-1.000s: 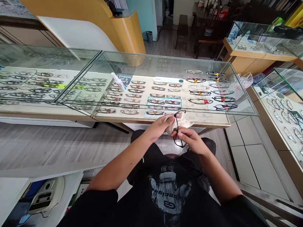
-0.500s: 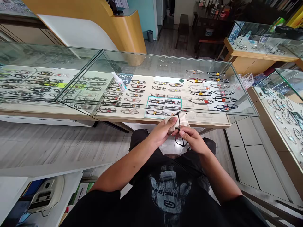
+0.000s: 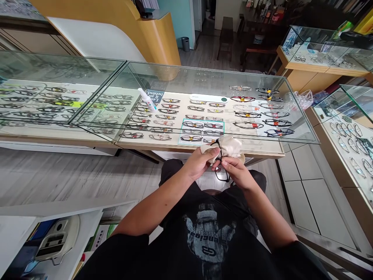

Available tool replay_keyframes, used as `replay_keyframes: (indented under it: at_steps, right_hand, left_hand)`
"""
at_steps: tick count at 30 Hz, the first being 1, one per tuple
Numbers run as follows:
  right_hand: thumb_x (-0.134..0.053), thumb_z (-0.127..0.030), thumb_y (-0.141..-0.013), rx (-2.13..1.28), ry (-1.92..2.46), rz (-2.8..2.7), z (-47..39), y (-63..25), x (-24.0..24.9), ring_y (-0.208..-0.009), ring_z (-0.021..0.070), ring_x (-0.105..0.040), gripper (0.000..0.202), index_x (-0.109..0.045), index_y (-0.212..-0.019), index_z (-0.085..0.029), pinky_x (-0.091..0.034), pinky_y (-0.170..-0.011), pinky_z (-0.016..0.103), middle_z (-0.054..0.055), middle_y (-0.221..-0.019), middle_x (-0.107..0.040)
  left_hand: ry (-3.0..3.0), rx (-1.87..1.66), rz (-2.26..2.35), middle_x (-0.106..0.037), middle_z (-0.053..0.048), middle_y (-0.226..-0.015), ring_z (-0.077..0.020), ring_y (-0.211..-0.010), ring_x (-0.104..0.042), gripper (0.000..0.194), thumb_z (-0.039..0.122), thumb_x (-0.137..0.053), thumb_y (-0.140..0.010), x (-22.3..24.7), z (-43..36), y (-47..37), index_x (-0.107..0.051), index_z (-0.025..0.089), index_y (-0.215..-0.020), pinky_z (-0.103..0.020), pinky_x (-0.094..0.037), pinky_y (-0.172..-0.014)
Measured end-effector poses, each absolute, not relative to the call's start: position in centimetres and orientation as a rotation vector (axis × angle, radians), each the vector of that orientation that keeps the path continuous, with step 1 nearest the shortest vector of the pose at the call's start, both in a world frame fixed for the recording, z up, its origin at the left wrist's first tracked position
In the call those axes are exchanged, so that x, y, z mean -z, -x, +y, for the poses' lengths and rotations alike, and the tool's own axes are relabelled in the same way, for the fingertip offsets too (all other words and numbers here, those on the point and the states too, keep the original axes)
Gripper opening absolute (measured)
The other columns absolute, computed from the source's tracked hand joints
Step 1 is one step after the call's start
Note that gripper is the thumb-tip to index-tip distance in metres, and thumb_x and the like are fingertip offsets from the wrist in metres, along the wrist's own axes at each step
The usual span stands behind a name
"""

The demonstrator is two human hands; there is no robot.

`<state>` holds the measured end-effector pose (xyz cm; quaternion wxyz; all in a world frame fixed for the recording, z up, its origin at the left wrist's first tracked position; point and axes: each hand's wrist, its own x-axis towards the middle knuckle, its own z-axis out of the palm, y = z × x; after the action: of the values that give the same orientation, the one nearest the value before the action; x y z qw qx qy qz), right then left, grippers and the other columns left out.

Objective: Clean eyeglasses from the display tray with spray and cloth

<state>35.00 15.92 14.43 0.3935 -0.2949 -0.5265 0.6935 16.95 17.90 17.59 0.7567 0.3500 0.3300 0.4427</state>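
Note:
Black-framed glasses (image 3: 222, 175) are held between my two hands, in front of the display case's near edge. My left hand (image 3: 201, 160) is closed, its thumb pressing a cream cloth (image 3: 231, 146) around the upper part of the frame. The cloth spreads out above my right hand (image 3: 236, 170), whose fingers pinch the frame near its middle. One lens and rim hang below my fingers. Part of the frame is hidden by the cloth and fingers.
A glass display case (image 3: 256, 146) holding rows of glasses stands right beyond my hands. A white bottle (image 3: 146, 99) leans at its left part. More cases (image 3: 344, 155) stand at the right. An open shelf (image 3: 87, 229) is at lower left.
The cloth has spread to the right and now covers more of the upper frame and its temple. My hands have stayed in nearly the same place, both still on the glasses.

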Motion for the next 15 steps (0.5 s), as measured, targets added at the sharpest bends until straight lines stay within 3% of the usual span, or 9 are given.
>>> replay_keyframes:
  at_steps: [3,9,15]
  right_hand:
    - [-0.065,-0.052,-0.104,-1.752,0.757,-1.273,15.9,-34.9,-14.3,-0.098,0.0242,-0.068,0.034,-0.086,-0.104,-0.025,-0.049,-0.1,0.038,0.006,-0.095,-0.078]
    - [-0.067,-0.053,-0.102,-1.725,0.807,-1.267,15.8,-35.0,-14.2,-0.1,0.0249,-0.068,0.034,-0.085,-0.103,-0.024,-0.049,-0.101,0.039,0.006,-0.096,-0.078]
    - [-0.066,-0.055,-0.102,-1.728,0.826,-1.262,15.7,-35.0,-14.1,-0.099,0.0245,-0.067,0.037,-0.085,-0.101,-0.023,-0.049,-0.099,0.038,0.006,-0.097,-0.078]
  left_hand:
    - [-0.751,-0.989,0.722,-0.05,0.004,-0.061,-0.0095,-0.053,-0.051,0.049,0.05,-0.095,-0.075,-18.1,17.9,-16.9,-0.059,0.016,-0.076,-0.023,-0.04,-0.051]
    - [-0.681,-0.903,0.605,-0.064,-0.005,-0.071,-0.017,-0.059,-0.06,0.062,0.076,-0.072,-0.086,-18.2,18.6,-15.9,-0.068,0.013,-0.087,-0.032,-0.052,-0.059]
    - [-0.699,-0.965,0.713,-0.066,-0.002,-0.074,-0.0146,-0.065,-0.063,0.042,0.05,-0.089,-0.084,-17.7,18.3,-15.6,-0.07,0.014,-0.094,-0.027,-0.053,-0.062]
